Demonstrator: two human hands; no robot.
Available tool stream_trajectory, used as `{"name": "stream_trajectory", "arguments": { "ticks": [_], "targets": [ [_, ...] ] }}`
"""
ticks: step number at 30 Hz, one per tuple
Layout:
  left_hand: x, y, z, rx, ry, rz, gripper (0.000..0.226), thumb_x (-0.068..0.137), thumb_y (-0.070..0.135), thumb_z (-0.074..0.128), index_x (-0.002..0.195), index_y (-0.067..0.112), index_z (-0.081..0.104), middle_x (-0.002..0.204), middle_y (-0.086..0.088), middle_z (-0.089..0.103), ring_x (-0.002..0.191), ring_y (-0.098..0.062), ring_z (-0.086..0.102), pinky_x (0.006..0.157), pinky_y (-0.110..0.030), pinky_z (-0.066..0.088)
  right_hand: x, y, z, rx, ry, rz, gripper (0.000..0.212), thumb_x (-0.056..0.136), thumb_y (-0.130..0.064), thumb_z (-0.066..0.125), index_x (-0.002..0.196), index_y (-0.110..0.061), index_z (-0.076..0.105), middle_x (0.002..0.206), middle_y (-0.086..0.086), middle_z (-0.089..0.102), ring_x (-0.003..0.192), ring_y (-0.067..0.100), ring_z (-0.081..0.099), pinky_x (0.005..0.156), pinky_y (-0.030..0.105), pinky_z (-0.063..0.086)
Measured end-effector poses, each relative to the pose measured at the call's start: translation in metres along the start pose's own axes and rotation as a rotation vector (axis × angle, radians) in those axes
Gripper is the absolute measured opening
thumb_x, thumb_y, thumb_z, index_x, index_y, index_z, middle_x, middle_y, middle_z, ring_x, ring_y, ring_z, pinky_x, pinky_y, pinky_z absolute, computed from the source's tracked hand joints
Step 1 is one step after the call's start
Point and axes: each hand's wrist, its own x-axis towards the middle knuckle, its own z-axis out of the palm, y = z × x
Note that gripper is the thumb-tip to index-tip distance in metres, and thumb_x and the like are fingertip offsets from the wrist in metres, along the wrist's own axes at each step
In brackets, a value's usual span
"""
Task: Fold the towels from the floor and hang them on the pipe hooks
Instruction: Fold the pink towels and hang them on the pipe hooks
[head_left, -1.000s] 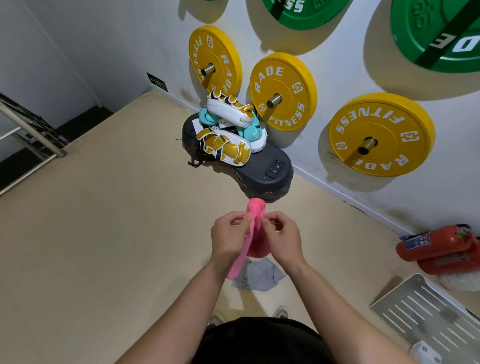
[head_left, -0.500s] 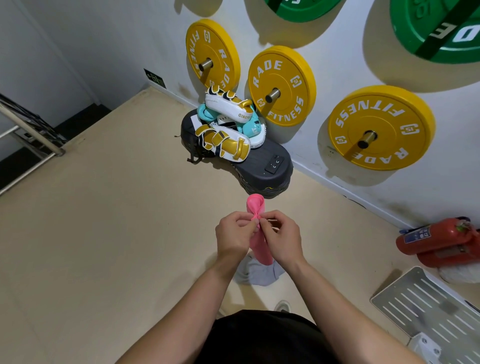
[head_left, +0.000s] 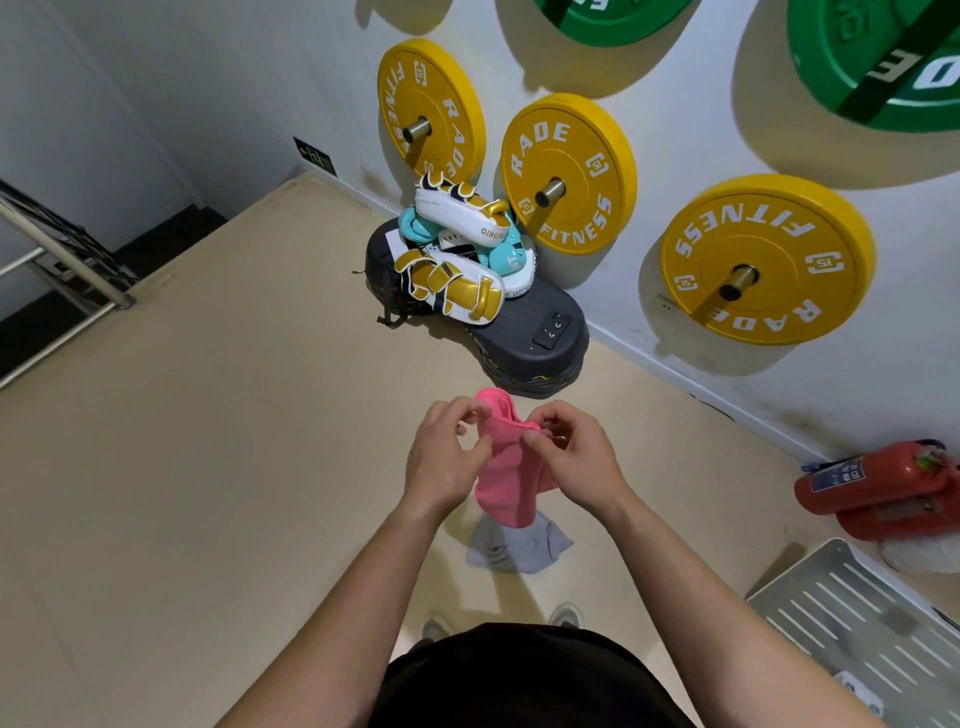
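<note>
I hold a pink towel (head_left: 506, 478) in front of me, above the floor. My left hand (head_left: 445, 457) pinches its upper left edge and my right hand (head_left: 571, 457) pinches its upper right edge, so the top edge is spread a little between them and the rest hangs down. A grey towel (head_left: 514, 545) lies crumpled on the beige floor just below the pink one, near my feet. Metal pipe pegs (head_left: 550, 191) stick out of the white wall through yellow weight plates (head_left: 569, 171).
A black stepper base (head_left: 535, 332) with boxing pads and gloves (head_left: 457, 275) piled on it stands against the wall ahead. Red fire extinguishers (head_left: 883, 483) lie at the right, a perforated metal plate (head_left: 862, 629) at the lower right, a stair railing (head_left: 62, 260) at the left.
The pink towel was bunched into a narrow strip between my hands; now my hands have drawn slightly apart and its top edge is opened wider.
</note>
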Motion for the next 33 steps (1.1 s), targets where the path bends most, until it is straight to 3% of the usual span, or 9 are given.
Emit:
{"name": "stream_trajectory", "arguments": {
  "ticks": [3,8,12,17,20,24,29,31,33],
  "targets": [
    [0.01,-0.012,-0.014,0.304,-0.069,0.1,0.028,0.083,0.031,0.07,0.108,0.044,0.066,0.116,0.011,0.047,0.11,-0.013,0.041,0.085,-0.029,0.045,0.005,-0.006,-0.012,0.016,-0.084,-0.041,0.022,0.087,0.0,0.067,0.082,-0.022,0.067,0.075,-0.011,0.064,0.074,0.009,0.056,0.07,0.02,0.046],
    [0.021,-0.021,-0.037,0.488,-0.078,0.202,0.017,0.089,0.039,0.067,0.105,0.037,0.066,0.116,0.013,0.051,0.112,-0.014,0.047,0.079,-0.032,0.049,0.013,-0.01,-0.035,-0.025,-0.082,-0.071,0.024,0.088,0.0,0.066,0.082,-0.023,0.066,0.074,-0.014,0.062,0.074,0.01,0.055,0.071,0.021,0.046],
    [0.025,-0.002,-0.048,0.382,-0.049,0.392,0.015,0.087,0.035,0.069,0.098,0.029,0.061,0.104,0.015,0.06,0.1,-0.01,0.057,0.082,-0.035,0.051,0.017,0.0,-0.042,-0.098,0.049,-0.011,0.021,0.092,-0.005,0.063,0.083,-0.024,0.059,0.076,-0.002,0.059,0.068,0.01,0.052,0.067,0.027,0.042],
    [0.025,0.026,-0.039,0.106,-0.042,0.29,0.022,0.084,0.024,0.074,0.09,0.027,0.054,0.084,0.015,0.063,0.082,-0.008,0.061,0.078,-0.037,0.053,0.022,-0.006,-0.044,-0.055,0.11,-0.002,0.016,0.093,-0.011,0.06,0.088,-0.025,0.056,0.083,0.008,0.061,0.076,0.019,0.055,0.069,0.033,0.044],
    [0.028,0.033,-0.037,-0.059,0.017,0.259,0.03,0.082,0.014,0.074,0.094,0.03,0.052,0.087,0.014,0.062,0.077,-0.008,0.061,0.076,-0.038,0.056,0.025,-0.016,-0.053,-0.044,0.053,-0.027,0.013,0.092,-0.006,0.063,0.094,-0.018,0.057,0.085,0.018,0.062,0.073,0.019,0.054,0.067,0.033,0.044],
    [0.029,0.047,-0.038,-0.107,-0.021,0.307,0.039,0.083,0.012,0.072,0.108,0.035,0.053,0.097,0.016,0.062,0.084,-0.007,0.063,0.076,-0.028,0.054,0.03,-0.032,-0.069,-0.07,-0.073,0.015,0.031,0.085,0.005,0.065,0.107,-0.016,0.056,0.081,0.006,0.063,0.071,0.015,0.06,0.07,0.032,0.047],
    [0.031,0.062,-0.034,-0.126,-0.087,0.35,0.041,0.081,0.013,0.072,0.113,0.035,0.058,0.098,0.013,0.066,0.09,-0.003,0.063,0.076,-0.02,0.051,0.039,-0.068,-0.065,-0.327,-0.287,-0.065,0.058,0.071,-0.027,0.086,0.122,-0.032,0.059,0.109,-0.012,0.06,0.094,-0.002,0.059,0.084,0.02,0.049],
    [0.029,0.066,-0.032,-0.152,-0.11,0.356,0.041,0.08,0.016,0.075,0.114,0.034,0.059,0.098,0.013,0.067,0.091,-0.002,0.063,0.074,-0.017,0.048,0.045,-0.081,-0.055,-0.475,-0.344,-0.148,0.048,0.07,-0.032,0.085,0.113,-0.032,0.065,0.108,-0.012,0.06,0.099,0.0,0.058,0.084,0.02,0.048],
    [0.027,0.066,-0.031,-0.204,-0.096,0.356,0.042,0.078,0.017,0.079,0.113,0.03,0.06,0.096,0.012,0.068,0.089,-0.002,0.063,0.072,-0.013,0.046,0.051,-0.089,-0.048,-0.596,-0.399,-0.211,0.027,0.074,-0.032,0.082,0.095,-0.025,0.067,0.092,-0.007,0.065,0.085,0.008,0.06,0.076,0.031,0.049]
  ]
}}
